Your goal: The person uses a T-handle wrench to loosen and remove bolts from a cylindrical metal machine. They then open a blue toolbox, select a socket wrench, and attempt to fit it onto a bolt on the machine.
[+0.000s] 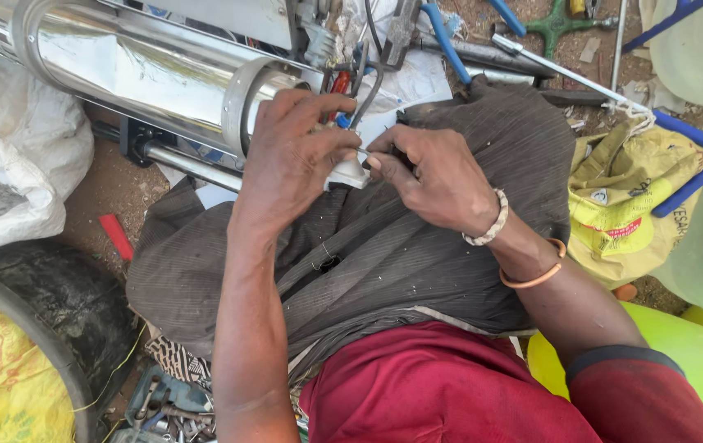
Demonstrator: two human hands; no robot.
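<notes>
Head view: a small white fitting (350, 174) sits at the near end of a shiny steel cylinder (146, 70), where red, black and blue wires (358, 82) come out. It lies over the person's lap, on grey-brown cloth (417, 262) that seems to serve as a working surface. The left hand (290, 156) wraps over the fitting from the left, fingers curled narrow around it, apparently to steady it against the cylinder's end. The right hand (438, 176) comes in from the right, thumb and forefinger pinched close on a thin thing at the fitting's edge; what that is I cannot tell.

Farther out, a white sack (15, 156) lies at left, a dark tyre (56, 320) near left, a yellow bag (622, 213) at right, and blue-handled tools (450, 41) on the far ground. 2 bracelets circle the right wrist.
</notes>
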